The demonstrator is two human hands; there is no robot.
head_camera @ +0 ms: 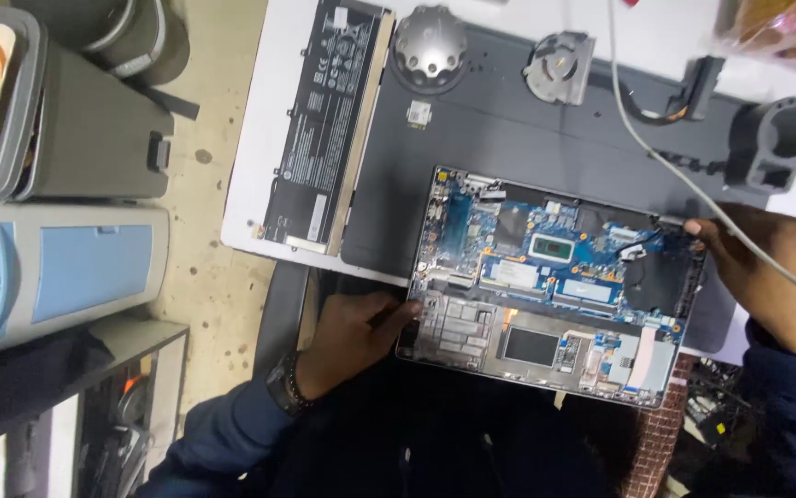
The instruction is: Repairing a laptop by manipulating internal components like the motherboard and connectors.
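- Dark mat (508, 129) on white table; opened laptop (545, 286) lies at its near edge, circuit board up.
- Battery (319, 120) far left, beside mat.
- Left hand (352, 337) holds laptop's near-left corner, fingers curled together against the edge.
- Right hand (766, 267) at laptop's far-right corner, fingertips pressed together there; grip detail unclear.
- Fan (559, 66) far, apart.

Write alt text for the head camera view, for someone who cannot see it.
Seen from above, an opened laptop with its blue circuit board exposed lies on a dark mat; the left hand grips its left edge and the right hand its right corner. A flat black battery and a cooling fan lie beyond it.
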